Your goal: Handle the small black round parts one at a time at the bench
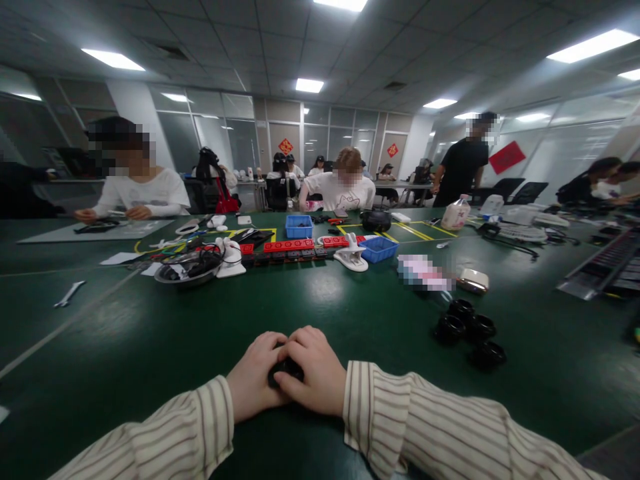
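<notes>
My left hand (254,383) and my right hand (316,377) rest together on the green table (125,347) near its front edge. Both are curled around a small black object (285,369) held between them; only a dark sliver of it shows between the fingers. Striped sleeves cover both forearms. To the right of my hands lie several black round parts (467,330) in a loose cluster.
Farther back stand a metal bowl of cables (187,268), red and black blocks (289,246), two blue bins (299,226), a white clip (351,257) and a wrench (69,293). Other people sit across the table; one stands at the right.
</notes>
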`<state>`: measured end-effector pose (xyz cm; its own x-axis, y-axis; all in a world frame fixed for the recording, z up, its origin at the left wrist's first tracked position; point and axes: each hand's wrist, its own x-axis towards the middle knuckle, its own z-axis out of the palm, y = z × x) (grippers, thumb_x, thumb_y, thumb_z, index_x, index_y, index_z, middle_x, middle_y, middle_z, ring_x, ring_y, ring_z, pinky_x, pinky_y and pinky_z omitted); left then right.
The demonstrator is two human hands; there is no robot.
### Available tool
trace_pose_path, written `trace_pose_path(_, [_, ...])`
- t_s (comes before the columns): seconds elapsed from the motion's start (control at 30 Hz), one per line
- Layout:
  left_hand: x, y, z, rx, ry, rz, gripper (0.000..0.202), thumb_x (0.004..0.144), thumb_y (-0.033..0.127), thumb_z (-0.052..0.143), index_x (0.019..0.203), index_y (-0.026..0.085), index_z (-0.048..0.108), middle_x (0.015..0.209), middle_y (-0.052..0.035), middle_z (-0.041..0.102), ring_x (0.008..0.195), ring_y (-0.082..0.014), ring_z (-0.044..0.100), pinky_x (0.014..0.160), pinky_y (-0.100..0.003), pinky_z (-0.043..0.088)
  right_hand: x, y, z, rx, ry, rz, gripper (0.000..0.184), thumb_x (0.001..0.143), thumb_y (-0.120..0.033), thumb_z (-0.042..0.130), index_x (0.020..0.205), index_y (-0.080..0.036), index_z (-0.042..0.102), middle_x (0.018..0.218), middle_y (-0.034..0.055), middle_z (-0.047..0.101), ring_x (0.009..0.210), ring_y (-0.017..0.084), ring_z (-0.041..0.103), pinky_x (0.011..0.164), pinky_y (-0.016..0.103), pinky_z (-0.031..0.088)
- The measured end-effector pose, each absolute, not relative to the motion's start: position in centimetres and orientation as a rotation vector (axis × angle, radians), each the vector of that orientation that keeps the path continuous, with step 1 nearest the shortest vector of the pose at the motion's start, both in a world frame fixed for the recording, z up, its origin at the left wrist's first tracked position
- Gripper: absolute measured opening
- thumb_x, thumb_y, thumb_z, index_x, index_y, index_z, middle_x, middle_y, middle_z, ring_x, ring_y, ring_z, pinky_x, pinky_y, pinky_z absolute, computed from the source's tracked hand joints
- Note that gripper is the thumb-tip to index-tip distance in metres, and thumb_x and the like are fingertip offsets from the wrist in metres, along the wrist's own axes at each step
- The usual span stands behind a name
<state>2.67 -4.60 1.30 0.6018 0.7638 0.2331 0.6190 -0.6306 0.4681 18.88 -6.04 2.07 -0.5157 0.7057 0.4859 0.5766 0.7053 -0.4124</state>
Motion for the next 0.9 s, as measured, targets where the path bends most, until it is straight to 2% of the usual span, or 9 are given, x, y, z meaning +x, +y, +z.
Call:
trace_pose_path(0.13, [2.7, -4.4, 1.5, 2.460, 1.011, 0.569, 0.029, 0.057, 0.017, 0.067, 0.086, 0.020, 0.060, 0.101, -0.0035, 0.052, 0.098, -0.0241, 0.047, 0.089, -0.036, 0.040, 18.9, -5.9, 2.1, -0.816, -2.324, 0.234, 0.009, 0.068, -0.018, 0.053, 0.077, -0.016, 0.055, 0.081, 0.0025, 0.051, 0.082, 0.016, 0.044, 0.076, 0.030, 0.034])
trace_pose_path(0.23, [2.7, -4.3, 1.4, 2.459, 0.956, 0.554, 0.027, 0.057, 0.016, 0.067, 0.083, 0.020, 0.061, 0.100, -0.0026, 0.053, 0.098, -0.0231, 0.048, 0.090, -0.035, 0.040, 19.0, -5.7, 1.9, -0.587, -2.401, 0.196, 0.012, 0.063, -0.016, 0.046, 0.072, -0.016, 0.055, 0.079, 0.0022, 0.055, 0.083, 0.016, 0.046, 0.078, 0.032, 0.034])
trace_pose_path(0.37, [2.5, -4.1, 0.8, 2.479, 0.962, 0.547, 0.042, 0.058, 0.023, 0.069, 0.099, 0.020, 0.057, 0.106, -0.0051, 0.053, 0.101, -0.0254, 0.048, 0.095, -0.041, 0.037, 19.0, -5.7, 1.7, -0.398, -2.453, 0.153, 0.014, 0.063, -0.019, 0.043, 0.071, -0.017, 0.054, 0.076, 0.0021, 0.058, 0.083, 0.016, 0.048, 0.087, 0.035, 0.032])
trace_pose_path(0.5, [2.2, -4.1, 0.1, 2.580, 0.940, 0.582, 0.060, 0.058, 0.020, 0.066, 0.115, 0.020, 0.047, 0.115, -0.0073, 0.051, 0.110, -0.0275, 0.044, 0.102, -0.046, 0.028, 18.9, -6.0, 2.0, -0.421, -2.367, 0.167, 0.023, 0.065, -0.022, 0.041, 0.083, -0.017, 0.055, 0.085, 0.0047, 0.059, 0.088, 0.018, 0.048, 0.087, 0.035, 0.034])
trace_pose_path(0.6, [2.3, -4.5, 0.0, 2.586, 1.005, 0.597, 0.065, 0.058, 0.026, 0.067, 0.118, 0.020, 0.043, 0.119, -0.0091, 0.048, 0.113, -0.0298, 0.043, 0.104, -0.052, 0.022, 19.0, -6.2, 2.1, -0.563, -2.262, 0.204, 0.028, 0.069, -0.030, 0.045, 0.092, -0.015, 0.053, 0.093, 0.0065, 0.056, 0.089, 0.019, 0.046, 0.084, 0.036, 0.034])
trace_pose_path(0.7, [2.5, -5.0, 0.3, 2.527, 1.117, 0.617, 0.071, 0.053, 0.038, 0.074, 0.115, 0.020, 0.043, 0.115, -0.0090, 0.051, 0.108, -0.0310, 0.046, 0.103, -0.056, 0.021, 19.0, -6.3, 2.0, -0.773, -2.212, 0.229, 0.033, 0.070, -0.038, 0.055, 0.092, -0.014, 0.051, 0.090, 0.0060, 0.053, 0.085, 0.019, 0.045, 0.081, 0.035, 0.034])
trace_pose_path(0.77, [2.6, -5.2, 0.6, 2.512, 1.148, 0.611, 0.067, 0.053, 0.038, 0.075, 0.111, 0.020, 0.047, 0.109, -0.0074, 0.053, 0.104, -0.0295, 0.048, 0.103, -0.056, 0.022, 18.9, -6.2, 2.0, -0.896, -2.217, 0.252, 0.032, 0.069, -0.037, 0.061, 0.089, -0.015, 0.050, 0.087, 0.0045, 0.051, 0.083, 0.018, 0.044, 0.078, 0.033, 0.035])
trace_pose_path(0.9, [2.8, -5.1, 1.3, 2.509, 1.161, 0.580, 0.037, 0.059, 0.025, 0.069, 0.093, 0.019, 0.056, 0.098, -0.0044, 0.055, 0.096, -0.0254, 0.051, 0.102, -0.053, 0.024, 18.9, -6.1, 2.2, -0.999, -2.269, 0.312, 0.019, 0.071, -0.027, 0.062, 0.082, -0.016, 0.051, 0.083, 0.0021, 0.049, 0.080, 0.015, 0.044, 0.075, 0.030, 0.034])
